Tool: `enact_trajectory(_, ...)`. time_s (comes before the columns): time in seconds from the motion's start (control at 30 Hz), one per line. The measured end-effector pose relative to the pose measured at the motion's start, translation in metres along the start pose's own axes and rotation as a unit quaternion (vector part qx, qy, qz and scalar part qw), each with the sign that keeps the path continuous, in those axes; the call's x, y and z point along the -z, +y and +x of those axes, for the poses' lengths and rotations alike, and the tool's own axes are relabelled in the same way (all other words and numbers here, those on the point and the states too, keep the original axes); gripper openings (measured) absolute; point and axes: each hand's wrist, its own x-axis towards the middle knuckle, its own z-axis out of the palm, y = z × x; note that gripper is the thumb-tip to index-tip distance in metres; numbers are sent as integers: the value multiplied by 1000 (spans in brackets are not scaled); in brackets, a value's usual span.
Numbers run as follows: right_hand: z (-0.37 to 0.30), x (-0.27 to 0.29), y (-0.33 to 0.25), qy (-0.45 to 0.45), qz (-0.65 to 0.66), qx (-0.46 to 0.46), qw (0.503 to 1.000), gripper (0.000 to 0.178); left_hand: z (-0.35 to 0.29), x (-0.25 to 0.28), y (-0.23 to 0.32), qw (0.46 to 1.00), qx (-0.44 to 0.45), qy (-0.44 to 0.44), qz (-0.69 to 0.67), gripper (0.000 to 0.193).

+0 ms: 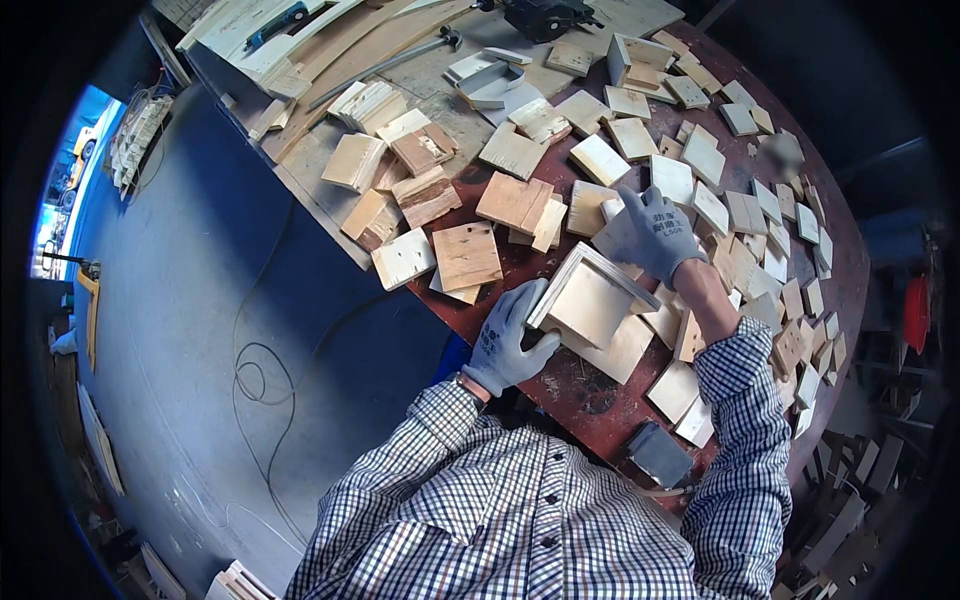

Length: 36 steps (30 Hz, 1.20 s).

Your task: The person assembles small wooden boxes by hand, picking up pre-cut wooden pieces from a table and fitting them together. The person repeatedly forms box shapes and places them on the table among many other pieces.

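Observation:
My left hand (508,345), in a grey glove, is closed on the near-left side of a small wooden box (590,305). The box has low pale sides around a flat bottom and lies tilted at the table's near edge. Under its right part lies a flat wooden board (630,350). Beyond the box, my gloved right hand (655,235) reaches into the spread of loose wooden blocks. Its fingers bend around a light wooden block (611,208), with the fingertips partly hidden. A brown square block (467,255) lies left of the box.
Many loose wooden blocks (745,213) cover the right side of the dark red table (570,393). A black box-shaped object (660,454) sits by the near edge. Farther back are a hammer (450,38), a grey metal piece (490,85) and a dark power tool (545,15). A cable (292,395) loops across the floor.

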Motion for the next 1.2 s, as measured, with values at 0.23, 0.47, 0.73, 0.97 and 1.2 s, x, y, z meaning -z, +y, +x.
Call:
enact_trajectory(0.23, -61, 45, 10, 319, 260, -94, 906, 27, -1, 0, -3, 1000, 4, 0, 17, 76)
enact_trajectory(0.47, -166, -11, -69, 308, 677, -238, 624, 36, -2, 1, -7, 999, -39, 1, -8, 85)
enact_trajectory(0.73, -134, -59, -99, 230, 654, -223, 686, 49, -2, 2, -17, 980, -200, 7, 21, 80)
enact_trajectory(0.97, -131, -40, -120, 315, 277, -278, 864, 52, -3, 0, -10, 986, -160, 2, 54, 65)
enact_trajectory(1.2, -133, -65, -115, 377, 103, -174, 904, 43, 2, -4, -13, 973, -205, 28, 102, 64)
